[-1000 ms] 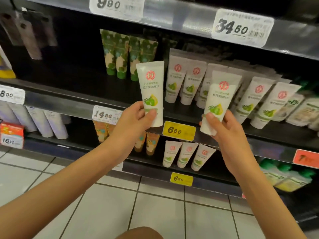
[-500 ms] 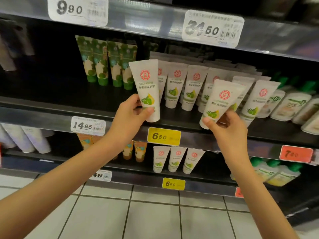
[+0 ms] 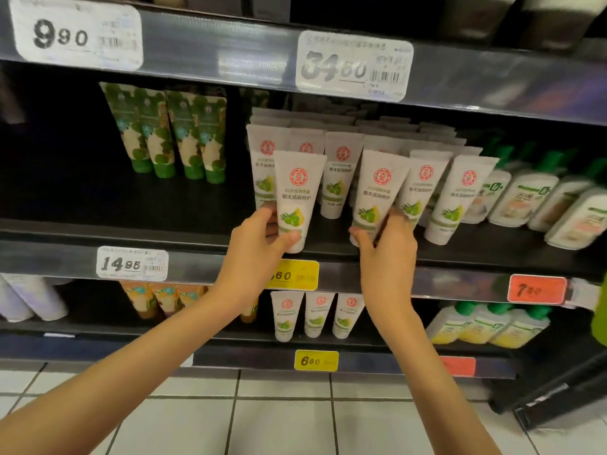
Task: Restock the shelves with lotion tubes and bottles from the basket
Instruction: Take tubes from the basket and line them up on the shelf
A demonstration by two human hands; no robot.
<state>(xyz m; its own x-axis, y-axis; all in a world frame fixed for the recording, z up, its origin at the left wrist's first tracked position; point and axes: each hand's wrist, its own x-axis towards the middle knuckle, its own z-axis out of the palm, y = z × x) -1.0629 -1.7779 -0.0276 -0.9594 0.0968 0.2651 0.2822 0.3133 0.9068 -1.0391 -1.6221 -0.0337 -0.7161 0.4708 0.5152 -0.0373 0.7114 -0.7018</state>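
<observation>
My left hand (image 3: 259, 244) grips a white lotion tube (image 3: 297, 192) with a red seal and green olive print, held upright at the front edge of the middle shelf (image 3: 197, 257). My right hand (image 3: 387, 254) holds a second identical tube (image 3: 377, 188), tilted slightly right, cap down near the shelf surface. Both tubes stand in front of several rows of the same white tubes (image 3: 341, 172). The basket is out of view.
Green patterned tubes (image 3: 170, 133) stand left on the same shelf, with dark free room in front of them. White bottles with green caps (image 3: 532, 192) lean at the right. The shelf below holds more white tubes (image 3: 317, 313), orange tubes and yellow bottles (image 3: 486, 326). Tiled floor lies beneath.
Both hands have moved forward and down toward the middle shelf, carrying their tubes up to the front of the white tube rows. The view has come closer to the shelf.
</observation>
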